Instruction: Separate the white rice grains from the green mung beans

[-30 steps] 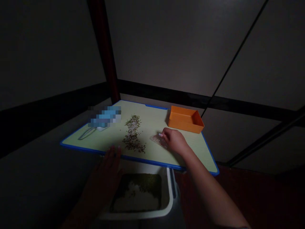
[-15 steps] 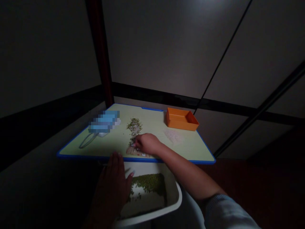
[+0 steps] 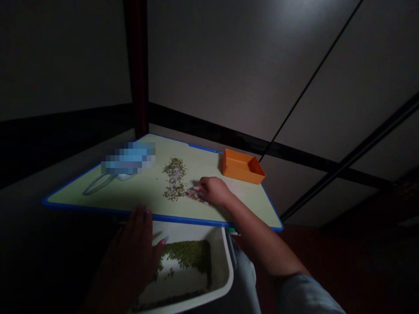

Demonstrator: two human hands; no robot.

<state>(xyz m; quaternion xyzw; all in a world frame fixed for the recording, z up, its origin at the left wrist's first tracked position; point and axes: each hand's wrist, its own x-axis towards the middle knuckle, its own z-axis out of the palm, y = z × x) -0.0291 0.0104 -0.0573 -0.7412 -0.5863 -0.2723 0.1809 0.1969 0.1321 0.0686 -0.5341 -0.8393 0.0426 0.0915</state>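
My right hand [image 3: 214, 190] is over the light yellow-green board [image 3: 131, 196], fingers bent and pressed together. Under its fingertips lies a strip of reddish-brown and pale grains [image 3: 194, 195]; whatever the fingers hold is too small and dim to name. Just left of it, a long pile of green and pale grains [image 3: 175, 176] is spread on the board. My left hand [image 3: 135, 253], dark in shadow, has its fingers stretched out at the board's front edge, thumb apart. It overlaps the white tub [image 3: 229, 279], which holds green grains [image 3: 191, 253].
An orange open box [image 3: 242, 171] stands at the board's back right, with a faint patch of pale grains [image 3: 235, 187] in front of it. A blurred-out blue item [image 3: 131, 157] with a loop strap [image 3: 96, 183] lies at the left. Walls rise behind.
My right hand went left to the front of the grain pile, then back right, with grains under its fingers. The pile's front end has shrunk. My left hand stays by the board's edge.
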